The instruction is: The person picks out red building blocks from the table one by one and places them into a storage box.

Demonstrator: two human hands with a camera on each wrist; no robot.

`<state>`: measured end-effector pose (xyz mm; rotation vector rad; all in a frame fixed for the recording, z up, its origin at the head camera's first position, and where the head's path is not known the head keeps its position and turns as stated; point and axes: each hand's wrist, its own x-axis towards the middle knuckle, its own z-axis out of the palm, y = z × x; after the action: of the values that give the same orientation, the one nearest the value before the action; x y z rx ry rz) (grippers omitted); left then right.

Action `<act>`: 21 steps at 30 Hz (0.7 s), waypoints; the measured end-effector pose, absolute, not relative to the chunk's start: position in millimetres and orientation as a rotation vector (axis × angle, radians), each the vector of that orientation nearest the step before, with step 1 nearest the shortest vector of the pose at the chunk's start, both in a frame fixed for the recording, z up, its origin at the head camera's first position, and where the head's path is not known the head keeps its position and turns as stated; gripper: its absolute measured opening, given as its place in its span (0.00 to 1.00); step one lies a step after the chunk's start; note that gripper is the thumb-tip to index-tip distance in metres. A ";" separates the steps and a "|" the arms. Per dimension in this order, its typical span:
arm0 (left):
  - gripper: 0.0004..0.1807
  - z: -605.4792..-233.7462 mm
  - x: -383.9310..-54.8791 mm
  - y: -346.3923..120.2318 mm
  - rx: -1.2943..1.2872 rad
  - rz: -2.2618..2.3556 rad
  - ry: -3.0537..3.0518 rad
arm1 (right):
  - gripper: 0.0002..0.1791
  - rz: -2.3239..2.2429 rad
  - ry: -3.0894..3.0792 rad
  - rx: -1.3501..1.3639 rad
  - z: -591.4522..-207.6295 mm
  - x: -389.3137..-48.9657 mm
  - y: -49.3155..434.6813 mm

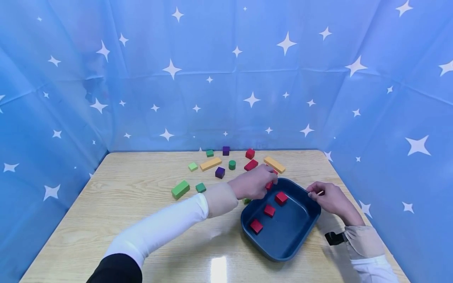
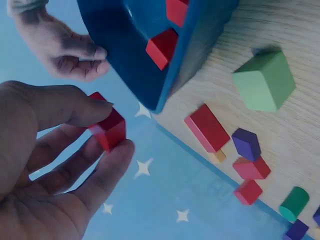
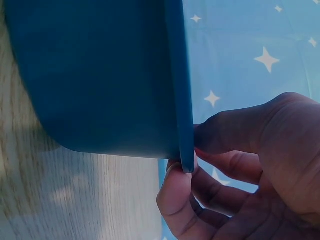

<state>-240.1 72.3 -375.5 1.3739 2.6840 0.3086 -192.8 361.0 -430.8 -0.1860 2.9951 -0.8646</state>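
My left hand (image 1: 252, 184) is over the far left rim of a dark blue tray (image 1: 291, 222). Between thumb and fingertips it pinches a red block (image 2: 111, 127), seen clearly in the left wrist view. Several red blocks, one of them a red cube (image 1: 281, 198), lie spread on the tray's floor. At the tray's far right corner, my right hand (image 1: 330, 199) grips the rim with thumb and fingers. In the right wrist view the tray wall (image 3: 100, 85) fills the upper left, its corner between those fingertips.
Past the tray lie a red block (image 1: 251, 165), a red cube (image 1: 250, 153) and an orange bar (image 1: 275, 164). Left of them are a green cylinder (image 1: 232, 164), purple cubes (image 1: 220, 172) and a second orange bar (image 1: 210, 163). A green block (image 1: 181, 189) lies farther left. A starry blue curtain (image 1: 212, 90) surrounds the table.
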 end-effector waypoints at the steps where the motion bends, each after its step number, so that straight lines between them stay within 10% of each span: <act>1: 0.21 -375.3 -239.3 75.7 1.401 0.293 2.672 | 0.06 -0.863 2.995 -0.184 -430.9 -192.8 360.8; 21: 0.25 -392.0 -237.7 141.8 1.536 0.055 2.436 | 0.07 -0.856 2.985 -0.182 -430.6 -194.7 363.0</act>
<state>-237.7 141.8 -392.0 1.5355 2.4364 0.0552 -194.7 363.0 -430.6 -0.1816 2.9853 -0.8556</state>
